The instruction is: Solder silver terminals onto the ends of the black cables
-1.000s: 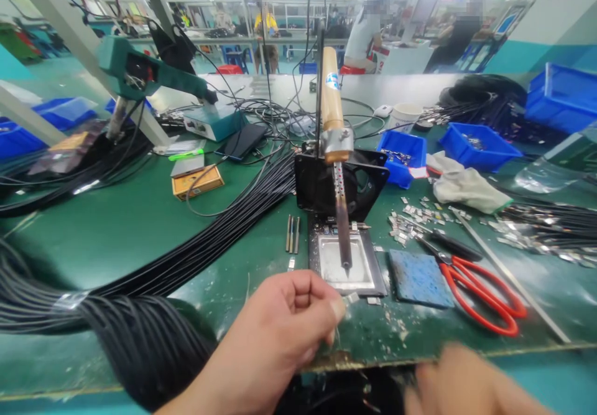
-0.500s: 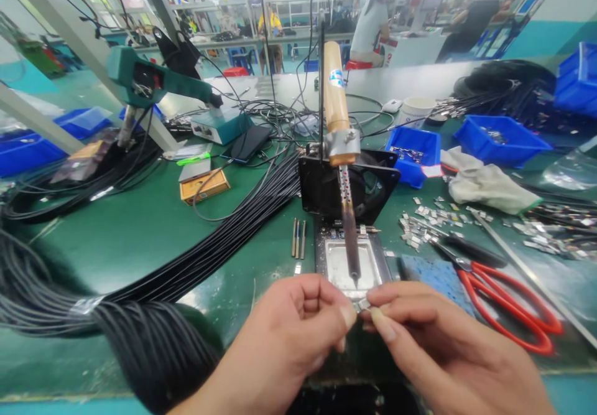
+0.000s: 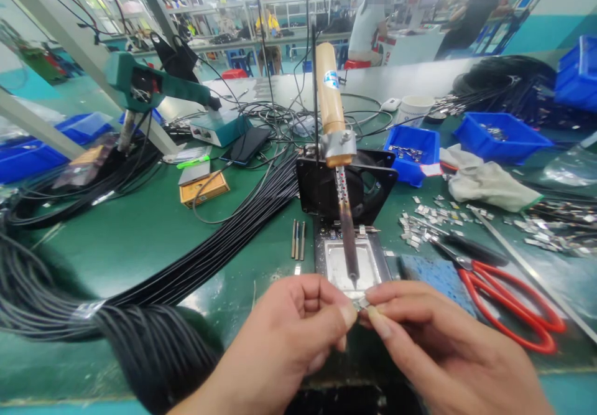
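Between my hands, just below the soldering iron's tip, is a small silvery metal connector [image 3: 362, 303]. My right hand [image 3: 433, 334] pinches it between thumb and fingers. My left hand [image 3: 298, 328] is closed in a pinch, its thumb tip right beside the connector; what those fingers grip is too small to make out. The soldering iron [image 3: 330, 101], with a wooden handle, is clamped tip down in front of my hands. Under its tip lies a shallow metal tray [image 3: 368, 262], partly covered by my fingertips.
A black fan [image 3: 317, 185] stands behind the iron. Bundled black cables [image 3: 186, 272] cross the left side. On the right are red-handled scissors [image 3: 517, 309], a blue sponge [image 3: 433, 275], loose metal connectors [image 3: 415, 231], a glove [image 3: 489, 185] and blue bins [image 3: 501, 141]. People sit and stand beyond.
Both hands stay in nearly the same pinch. My right thumb has shifted slightly left and up near the connector. The view has moved a little; the iron appears slightly further left.
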A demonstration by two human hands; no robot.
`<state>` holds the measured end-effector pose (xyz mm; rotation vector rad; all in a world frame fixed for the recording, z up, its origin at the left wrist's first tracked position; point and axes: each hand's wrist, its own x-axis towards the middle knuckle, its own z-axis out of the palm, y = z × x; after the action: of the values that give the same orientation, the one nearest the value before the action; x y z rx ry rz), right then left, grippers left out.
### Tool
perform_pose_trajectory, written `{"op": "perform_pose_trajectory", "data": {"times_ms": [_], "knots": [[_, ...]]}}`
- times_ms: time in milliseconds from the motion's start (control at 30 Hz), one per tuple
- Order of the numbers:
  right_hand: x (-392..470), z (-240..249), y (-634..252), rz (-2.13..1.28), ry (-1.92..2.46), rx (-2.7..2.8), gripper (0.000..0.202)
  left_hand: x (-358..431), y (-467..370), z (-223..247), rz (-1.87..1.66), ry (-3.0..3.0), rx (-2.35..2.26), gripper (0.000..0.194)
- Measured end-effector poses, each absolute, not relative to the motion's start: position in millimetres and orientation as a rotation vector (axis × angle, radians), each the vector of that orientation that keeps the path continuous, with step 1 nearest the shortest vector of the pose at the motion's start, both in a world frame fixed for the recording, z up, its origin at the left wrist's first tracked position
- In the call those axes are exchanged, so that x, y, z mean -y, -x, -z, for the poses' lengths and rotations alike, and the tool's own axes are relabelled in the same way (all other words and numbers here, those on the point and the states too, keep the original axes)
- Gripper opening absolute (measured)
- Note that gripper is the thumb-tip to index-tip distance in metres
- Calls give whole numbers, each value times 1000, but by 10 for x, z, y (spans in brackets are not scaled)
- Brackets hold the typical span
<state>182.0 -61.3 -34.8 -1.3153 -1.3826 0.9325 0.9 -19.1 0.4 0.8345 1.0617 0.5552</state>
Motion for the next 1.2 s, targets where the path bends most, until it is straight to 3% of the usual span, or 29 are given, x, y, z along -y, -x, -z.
{"op": "perform_pose_trajectory", "data": {"times_ms": [1200], "knots": [[606,367,-1851,-806,1310,1521,10,126,-13,-1,-576,-772,-1018,19]]}}
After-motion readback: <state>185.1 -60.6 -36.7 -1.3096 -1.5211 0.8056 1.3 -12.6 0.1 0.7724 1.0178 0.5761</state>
